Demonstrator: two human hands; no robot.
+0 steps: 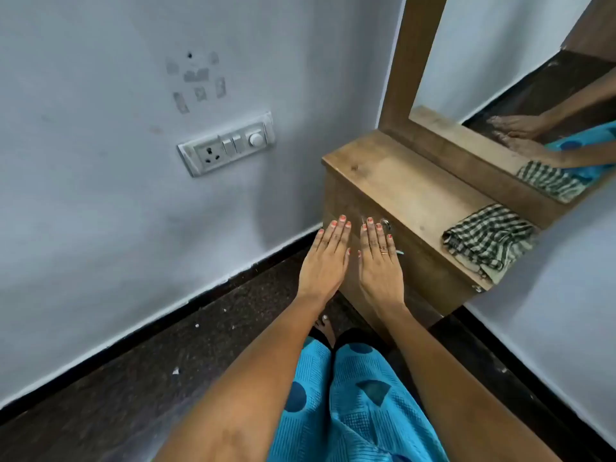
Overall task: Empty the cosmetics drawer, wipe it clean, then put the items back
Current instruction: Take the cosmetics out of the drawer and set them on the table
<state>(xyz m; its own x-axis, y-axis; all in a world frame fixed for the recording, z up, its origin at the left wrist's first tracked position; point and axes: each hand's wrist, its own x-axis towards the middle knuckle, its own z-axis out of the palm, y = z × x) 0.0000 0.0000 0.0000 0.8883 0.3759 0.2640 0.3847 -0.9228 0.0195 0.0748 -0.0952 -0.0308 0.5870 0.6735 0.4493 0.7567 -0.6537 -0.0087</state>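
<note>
Our left hand [325, 258] and right hand [380, 261], flat and empty, face the shut drawer [348, 200]; its lock [386, 224] just beyond the right hand may block opening.

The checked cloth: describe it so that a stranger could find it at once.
Find the wooden dresser below the wood-framed mirror. At the right end of its top lies the checked cloth, folded loosely. Its dark green-and-white checks stand out from the plain wood; the copy in the glass is only a reflection.
</note>
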